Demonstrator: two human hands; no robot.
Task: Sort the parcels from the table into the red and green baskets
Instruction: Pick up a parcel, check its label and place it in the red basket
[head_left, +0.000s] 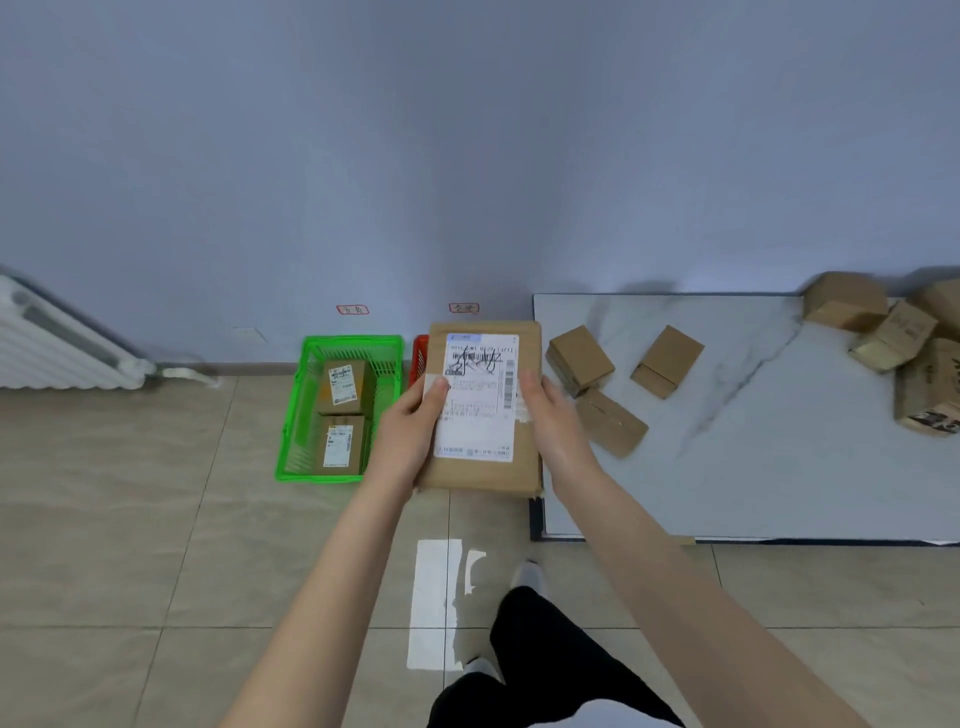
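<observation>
A flat parcel (480, 410) w/ white label is held up by both hands: left hand (410, 431) grips its left edge, right hand (550, 415) its right, thumbs on top. It's held above the red basket (420, 358), beside the green basket (340, 410) containing two parcels. More boxes lie on the table (753, 467).

Flat brown parcel (483, 470), label up, held aloft, hiding most of the red basket (420, 356). Green basket (340, 340), just left of it, holds two labelled boxes (345, 384); table (753, 467), right, bears scattered cartons (667, 358).
</observation>
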